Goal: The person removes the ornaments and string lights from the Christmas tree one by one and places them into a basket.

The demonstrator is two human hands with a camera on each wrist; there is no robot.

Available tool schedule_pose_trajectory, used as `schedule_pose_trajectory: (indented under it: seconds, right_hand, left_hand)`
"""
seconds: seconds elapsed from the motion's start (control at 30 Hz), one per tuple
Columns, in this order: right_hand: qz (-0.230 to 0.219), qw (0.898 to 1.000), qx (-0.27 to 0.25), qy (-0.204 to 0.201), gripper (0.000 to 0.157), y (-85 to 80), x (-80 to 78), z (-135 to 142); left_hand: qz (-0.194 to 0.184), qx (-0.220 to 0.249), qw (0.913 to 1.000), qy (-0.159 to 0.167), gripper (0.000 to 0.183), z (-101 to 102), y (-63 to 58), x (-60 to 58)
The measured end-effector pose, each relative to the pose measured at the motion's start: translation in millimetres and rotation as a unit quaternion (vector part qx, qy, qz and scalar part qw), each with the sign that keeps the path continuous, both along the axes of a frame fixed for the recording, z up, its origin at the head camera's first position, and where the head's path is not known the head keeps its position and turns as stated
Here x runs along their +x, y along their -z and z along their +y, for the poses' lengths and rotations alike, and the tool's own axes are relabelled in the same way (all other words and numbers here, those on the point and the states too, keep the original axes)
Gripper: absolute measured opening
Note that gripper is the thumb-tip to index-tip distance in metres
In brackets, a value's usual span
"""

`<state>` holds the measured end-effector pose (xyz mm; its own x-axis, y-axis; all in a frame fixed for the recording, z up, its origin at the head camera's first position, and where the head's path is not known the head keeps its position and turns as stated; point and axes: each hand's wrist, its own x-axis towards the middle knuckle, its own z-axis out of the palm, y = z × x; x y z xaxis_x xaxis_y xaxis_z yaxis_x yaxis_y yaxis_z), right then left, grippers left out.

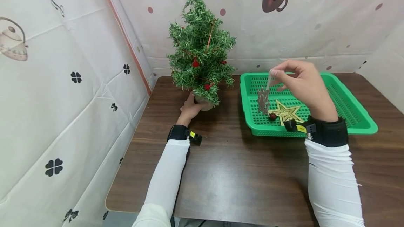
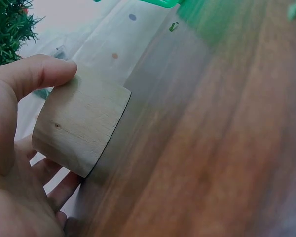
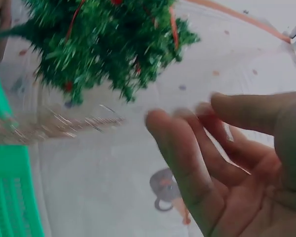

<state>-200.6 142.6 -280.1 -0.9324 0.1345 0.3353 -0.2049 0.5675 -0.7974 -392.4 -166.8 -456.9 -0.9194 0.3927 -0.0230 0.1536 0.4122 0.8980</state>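
A small artificial Christmas tree (image 1: 202, 45) stands on the table in the head view, on a round wooden base (image 2: 84, 121). My left hand (image 1: 190, 108) grips this base low at its side, thumb near the top edge and fingers behind it. Over the green basket (image 1: 356, 129), my right hand (image 1: 304, 81) pinches the upper end of a thin pale loop between thumb and fingertips. From it dangles a brownish, spiky hanging ornament (image 1: 263, 101), blurred in the right wrist view. A gold star (image 1: 285, 112) and a small dark red ball (image 1: 272, 116) lie in the basket below.
Red bells (image 1: 195, 62) and red ribbons hang on the tree. The brown wooden table (image 1: 236, 171) meets a patterned cloth wall (image 1: 151, 27) at its back and left. Tree and basket stand side by side along the back edge.
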Motion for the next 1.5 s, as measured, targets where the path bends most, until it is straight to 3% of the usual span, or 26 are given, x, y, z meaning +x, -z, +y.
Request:
schedule_pose_trajectory:
  seconds: [0.07,0.17,0.37,0.77,0.97,1.37,1.5]
  right_hand:
    - [-0.053,0.997,0.048,-0.010,0.029,1.8,-1.5,4.8]
    - [-0.116,0.985,0.122,-0.021,0.029,4.8,-5.6,10.7]
    - [-0.166,0.957,0.234,-0.046,0.021,7.7,-10.6,20.5]
    - [-0.260,0.921,0.266,-0.117,0.018,21.5,-15.7,33.4]
    - [-0.274,0.917,0.264,-0.123,0.018,27.2,-16.9,37.3]
    - [-0.304,0.914,0.240,-0.119,0.027,28.8,-15.7,37.1]
    - [-0.283,0.919,0.254,-0.102,0.035,25.7,-14.9,31.6]
  left_hand:
    - [-0.002,0.000,1.0000,0.000,0.085,-0.4,-0.5,-0.3]
    - [0.001,0.007,1.0000,0.001,0.085,-1.7,-1.3,0.2]
    - [0.012,0.006,0.9999,-0.001,0.083,-3.2,-3.2,-0.8]
    - [-0.020,0.031,0.9993,0.002,0.083,-5.6,-4.4,-1.9]
    - [-0.027,0.041,0.9988,-0.007,0.074,-3.8,-4.5,-1.7]
    - [-0.014,0.056,0.9983,-0.010,0.076,0.0,-2.3,0.2]
    - [-0.011,0.052,0.9986,0.001,0.079,1.4,-1.7,-1.6]
